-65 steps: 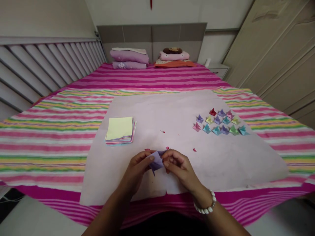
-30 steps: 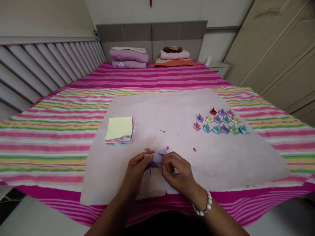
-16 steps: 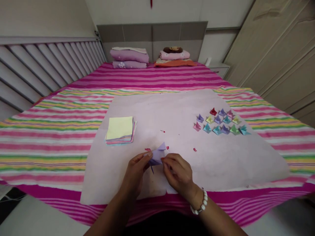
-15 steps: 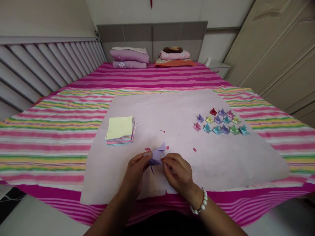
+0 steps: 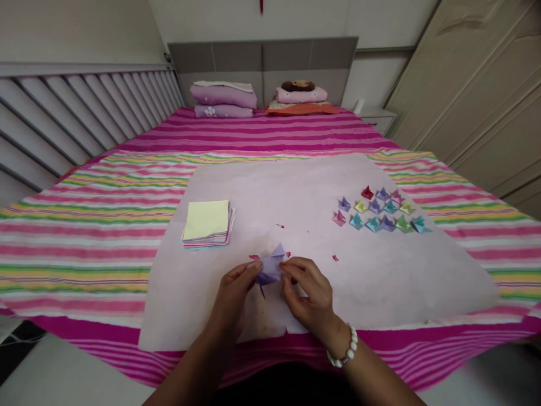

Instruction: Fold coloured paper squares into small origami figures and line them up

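A partly folded purple origami paper (image 5: 270, 269) is held just above the pale sheet, with pointed flaps sticking out at its top and bottom. My left hand (image 5: 235, 294) pinches its left edge between thumb and fingers. At the paper's right edge, my right hand (image 5: 311, 293), with a white bead bracelet (image 5: 347, 351) on the wrist, touches it with closely curled fingertips. Whether those fingertips grip the edge or only press on it is hard to see. Small red paper scraps (image 5: 335, 257) lie around the hands.
A stack of square coloured papers (image 5: 207, 221), pale yellow on top, sits to the left. Several small folded paper pieces (image 5: 374, 206) stand in rows to the right. Under everything lies a large pale sheet (image 5: 186, 304) on a striped bedspread (image 5: 97, 242). Folded bedding (image 5: 224, 98) is piled at the headboard.
My right hand has shifted slightly up along the paper's right edge, its fingers a little looser. The purple paper is tilted slightly; my left hand keeps its hold.
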Tool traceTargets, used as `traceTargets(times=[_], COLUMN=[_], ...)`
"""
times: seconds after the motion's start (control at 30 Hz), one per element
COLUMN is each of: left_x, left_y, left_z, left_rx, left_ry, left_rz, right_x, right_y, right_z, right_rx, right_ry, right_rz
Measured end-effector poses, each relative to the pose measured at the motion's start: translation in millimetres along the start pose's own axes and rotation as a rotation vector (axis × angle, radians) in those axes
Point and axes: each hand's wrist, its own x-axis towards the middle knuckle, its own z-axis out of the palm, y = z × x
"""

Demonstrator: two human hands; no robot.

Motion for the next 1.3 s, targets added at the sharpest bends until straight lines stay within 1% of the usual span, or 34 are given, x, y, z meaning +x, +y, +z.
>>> traceTargets(times=[0.1,0.2,0.33,0.47,0.53,0.57,0.67,0.77,0.83,0.93,1.07,1.2,1.3], left_x=[0.4,0.6,-1.1,-2.9,-3.1,-3.1,-3.3,-4.2,-5.1,-5.9,-5.6,-5.3,-5.6], left_y=[-0.2,1.0,3.3,4.7,4.7,4.5,2.3,-0.5,-1.7,-2.6,-3.1,-4.2,-6.4], left_z=[1.0,3.1,5.4,5.4,4.6,4.1,2.4,1.4,1.1,0.3,-1.3,-1.6,-3.2], left_rx=[-0.015,-0.042,-0.046,-0.04,-0.041,-0.037,0.009,0.085,0.144,0.264,0.431,0.573,0.619], left_ry=[0.017,0.033,0.062,0.08,0.053,0.037,0.002,-0.029,-0.044,-0.04,-0.025,0.017,-0.015], left_rz=[0.002,-0.007,-0.035,-0.039,-0.024,-0.011,0.038,0.106,0.161,0.253,0.394,0.514,0.568], right_x=[1.0,-0.4,-3.0,-4.0,-4.2,-3.9,-0.7,4.3,6.2,5.6,4.1,4.5,2.9], right_y=[-1.3,-2.6,-3.9,-8.1,-11.3,-12.8,-15.4,-15.3,-14.4,-12.6,-9.3,-6.9,-5.5], right_z=[-1.7,-1.2,2.6,4.3,3.6,2.9,0.3,-1.1,-0.2,3.1,6.3,7.3,8.4], right_rx=[0.031,0.031,-0.036,-0.023,0.033,0.078,0.241,0.371,0.435,0.535,0.68,0.744,0.8], right_ry=[-0.031,-0.049,0.002,0.009,0.019,0.028,0.035,-0.025,-0.074,-0.109,-0.113,-0.09,-0.065], right_rz=[-0.047,-0.046,-0.048,-0.036,0.04,0.106,0.389,0.626,0.723,0.854,0.99,1.024,1.037])
